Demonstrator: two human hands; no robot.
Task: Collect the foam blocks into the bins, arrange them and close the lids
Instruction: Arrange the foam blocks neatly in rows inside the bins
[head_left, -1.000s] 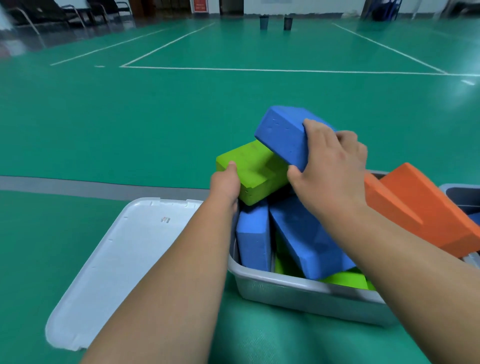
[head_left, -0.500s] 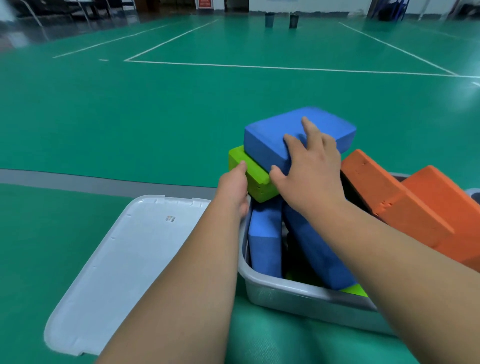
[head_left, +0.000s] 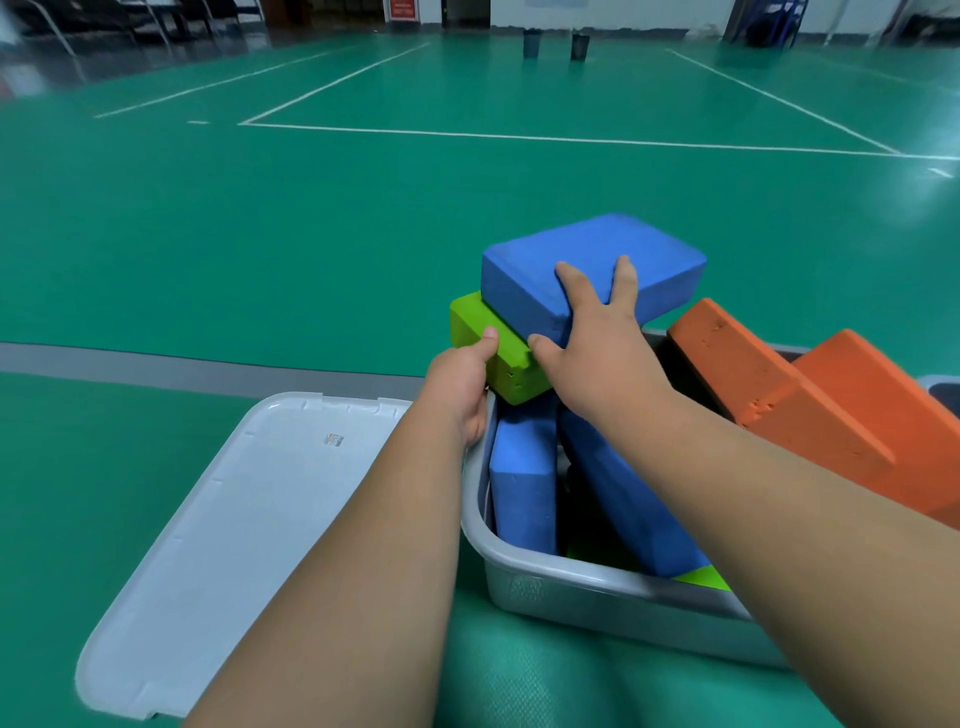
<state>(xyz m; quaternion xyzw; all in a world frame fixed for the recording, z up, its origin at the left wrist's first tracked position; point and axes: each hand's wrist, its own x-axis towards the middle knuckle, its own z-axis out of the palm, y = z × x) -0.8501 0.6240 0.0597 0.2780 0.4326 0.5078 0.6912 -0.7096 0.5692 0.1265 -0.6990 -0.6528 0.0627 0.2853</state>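
At far left the bin's white lid (head_left: 249, 519) lies flat on the green floor, off and just beside the bin. My left hand (head_left: 460, 382) comes next. Its thumb is pressed on top of the green block (head_left: 488, 348) at the near corner and the fingers curl out of sight beneath, so I read it as gripping that block.

The blue block (head_left: 587, 260) lies flat on the green one. Its long axis runs left to right and angles slightly away from me, and both sit above the bin's far left corner, sticking out past the rim. My right hand (head_left: 597, 343) rests spread on the blue block's top with straight fingers and the thumb against the near edge, pressing rather than clasping.

Below, the grey bin (head_left: 597, 577) holds another blue block (head_left: 519, 483) standing on edge. Two orange blocks (head_left: 753, 374) lean tilted over the right side.

The right hand is the nearer one to the blue block. I judge the stack must turn and drop inward before any lid fits.
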